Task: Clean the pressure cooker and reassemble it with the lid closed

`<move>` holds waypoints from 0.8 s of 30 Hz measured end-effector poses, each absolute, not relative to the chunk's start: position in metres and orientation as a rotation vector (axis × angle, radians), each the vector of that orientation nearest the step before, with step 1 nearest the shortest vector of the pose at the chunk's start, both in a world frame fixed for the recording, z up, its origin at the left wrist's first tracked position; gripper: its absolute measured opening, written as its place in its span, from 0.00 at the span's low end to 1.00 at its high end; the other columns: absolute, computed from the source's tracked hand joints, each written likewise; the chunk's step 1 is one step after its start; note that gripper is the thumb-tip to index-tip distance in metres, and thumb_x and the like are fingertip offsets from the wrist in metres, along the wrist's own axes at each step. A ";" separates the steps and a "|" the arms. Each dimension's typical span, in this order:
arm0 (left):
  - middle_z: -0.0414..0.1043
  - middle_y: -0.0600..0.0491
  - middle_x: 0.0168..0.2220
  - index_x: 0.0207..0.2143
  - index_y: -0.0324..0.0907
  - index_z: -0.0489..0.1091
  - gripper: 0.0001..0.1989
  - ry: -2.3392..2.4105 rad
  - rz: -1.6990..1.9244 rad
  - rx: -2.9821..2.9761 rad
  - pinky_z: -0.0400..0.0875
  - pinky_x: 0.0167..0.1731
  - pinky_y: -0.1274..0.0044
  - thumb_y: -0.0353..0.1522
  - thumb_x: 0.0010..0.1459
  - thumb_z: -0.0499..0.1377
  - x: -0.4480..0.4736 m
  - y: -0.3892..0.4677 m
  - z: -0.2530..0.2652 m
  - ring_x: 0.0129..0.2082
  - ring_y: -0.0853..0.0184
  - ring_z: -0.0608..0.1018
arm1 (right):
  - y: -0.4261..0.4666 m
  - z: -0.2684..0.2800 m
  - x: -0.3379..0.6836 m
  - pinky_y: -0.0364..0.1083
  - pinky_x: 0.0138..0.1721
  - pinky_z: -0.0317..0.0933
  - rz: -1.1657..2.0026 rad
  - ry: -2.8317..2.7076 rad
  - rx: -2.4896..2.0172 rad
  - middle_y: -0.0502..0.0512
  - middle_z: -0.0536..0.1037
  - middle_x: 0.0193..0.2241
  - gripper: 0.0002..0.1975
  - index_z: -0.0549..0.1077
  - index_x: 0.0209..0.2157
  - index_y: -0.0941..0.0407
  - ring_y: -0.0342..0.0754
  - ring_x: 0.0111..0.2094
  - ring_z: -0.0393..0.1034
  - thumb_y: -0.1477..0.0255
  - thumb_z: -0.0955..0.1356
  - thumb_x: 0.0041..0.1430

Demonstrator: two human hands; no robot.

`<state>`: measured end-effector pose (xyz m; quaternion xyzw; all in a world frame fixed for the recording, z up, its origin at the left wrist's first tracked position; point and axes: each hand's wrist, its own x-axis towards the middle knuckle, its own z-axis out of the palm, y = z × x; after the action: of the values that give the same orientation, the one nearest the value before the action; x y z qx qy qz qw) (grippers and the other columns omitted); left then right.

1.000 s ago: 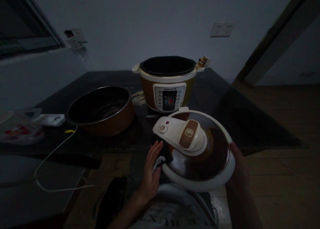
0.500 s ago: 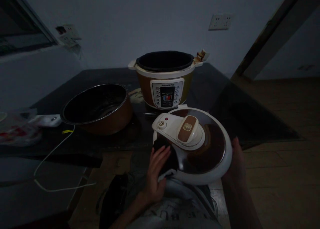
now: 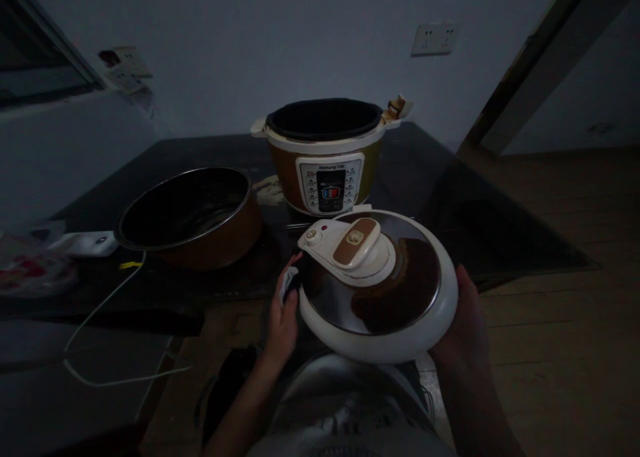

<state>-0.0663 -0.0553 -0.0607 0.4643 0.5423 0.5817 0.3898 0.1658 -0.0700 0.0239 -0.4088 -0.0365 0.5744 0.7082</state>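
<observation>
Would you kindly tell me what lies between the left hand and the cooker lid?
The head view shows a dark cloth with a pale part between the left hand and the cooker lid.

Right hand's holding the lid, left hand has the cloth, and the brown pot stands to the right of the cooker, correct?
Not quite: the head view shows the brown pot to the left of the cooker. The rest holds: right hand holding the lid, left hand with the cloth.

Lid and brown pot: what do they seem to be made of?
Lid: likely plastic rim, moulded-looking, matte off-white; dark centre glossy and reflective, perhaps metal or coated plastic.
Brown pot: probably metal, satin outside, judging by its thin, shiny rim.
</observation>
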 end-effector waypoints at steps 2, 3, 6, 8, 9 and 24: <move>0.75 0.48 0.50 0.47 0.45 0.74 0.19 1.467 1.481 1.005 0.59 0.61 0.63 0.45 0.58 0.58 -0.067 -0.050 -0.067 0.57 0.55 0.71 | -0.070 0.031 0.161 0.54 0.55 0.64 1.260 -0.045 -0.923 0.50 0.83 0.30 0.15 0.78 0.33 0.53 0.52 0.47 0.75 0.58 0.65 0.57; 0.76 0.48 0.49 0.46 0.45 0.74 0.18 1.488 1.485 0.973 0.60 0.60 0.63 0.44 0.59 0.58 -0.067 -0.049 -0.069 0.56 0.55 0.72 | -0.070 0.035 0.159 0.54 0.54 0.64 1.259 -0.034 -0.925 0.50 0.83 0.30 0.15 0.78 0.33 0.52 0.52 0.46 0.75 0.58 0.65 0.57; 0.77 0.48 0.46 0.46 0.44 0.74 0.17 1.523 1.515 0.897 0.61 0.59 0.63 0.43 0.59 0.57 -0.064 -0.051 -0.071 0.55 0.55 0.73 | -0.069 0.043 0.155 0.52 0.53 0.66 1.256 -0.036 -0.918 0.49 0.82 0.28 0.15 0.77 0.33 0.52 0.51 0.44 0.76 0.58 0.64 0.58; 0.77 0.48 0.47 0.46 0.44 0.74 0.18 1.517 1.535 0.894 0.60 0.59 0.63 0.44 0.59 0.57 -0.059 -0.056 -0.064 0.55 0.55 0.73 | -0.069 0.046 0.154 0.51 0.53 0.66 1.236 -0.072 -0.914 0.47 0.81 0.26 0.14 0.77 0.31 0.51 0.49 0.42 0.77 0.59 0.64 0.58; 0.76 0.48 0.48 0.46 0.45 0.74 0.19 1.491 1.545 0.925 0.59 0.60 0.64 0.45 0.59 0.56 -0.057 -0.059 -0.059 0.56 0.55 0.72 | -0.069 0.048 0.154 0.51 0.52 0.66 1.223 -0.100 -0.913 0.47 0.81 0.26 0.13 0.76 0.31 0.51 0.48 0.41 0.77 0.59 0.64 0.58; 0.73 0.47 0.54 0.56 0.49 0.68 0.32 1.163 1.678 2.049 0.46 0.64 0.58 0.56 0.55 0.52 -0.043 -0.113 -0.069 0.59 0.52 0.69 | -0.063 0.076 0.143 0.55 0.52 0.67 1.282 0.028 -0.904 0.47 0.80 0.25 0.14 0.74 0.33 0.49 0.50 0.43 0.76 0.59 0.61 0.61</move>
<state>-0.0429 -0.1127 -0.0690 0.7029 0.3988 0.5757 0.1240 0.1434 -0.0632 0.0761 -0.4071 0.0127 0.5773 0.7077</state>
